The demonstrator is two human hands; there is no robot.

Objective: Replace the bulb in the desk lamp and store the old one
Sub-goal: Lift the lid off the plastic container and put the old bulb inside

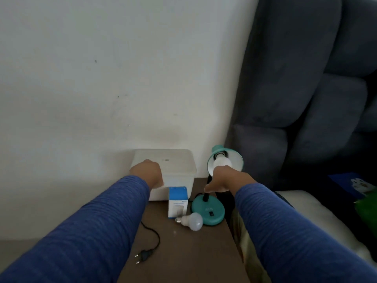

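Nearest the camera, on the dark wooden table (183,262): unplugged black plug (143,255) with its cord curling away toward the far left. Just beyond, loose white bulb (192,221) on its side, screw base pointing left, touching or nearly touching the teal lamp base (208,210) on the right. Beside it on the left, upright blue-and-white bulb box (177,201), close against the near wall of the translucent storage tub (183,170). Two blue sleeves (91,231) reaching in from either side. Left hand (148,173) resting on the lid of the tub near its left corner, knuckles up, fingers curled under; whether gripping the lid edge or only pressing on it, cannot tell. Right hand (226,179) raised at the lamp's black neck, just under the teal shade (225,162); fingers hidden behind the back of the hand, so hold on the neck or shade cannot be told. Farther back, second white bulb (221,162) seated in the socket, shade tilted toward the viewer. Behind all, pale wall (102,78) on the left, grey-blue upholstery (295,88) on the right.

Judged progress: lamp safely unplugged, box apparently opened, one bulb in the socket and one out. Which is old and which new, not certain. If the loose one is the old bulb, swap done, with storing it in the tub left, then plugging in.
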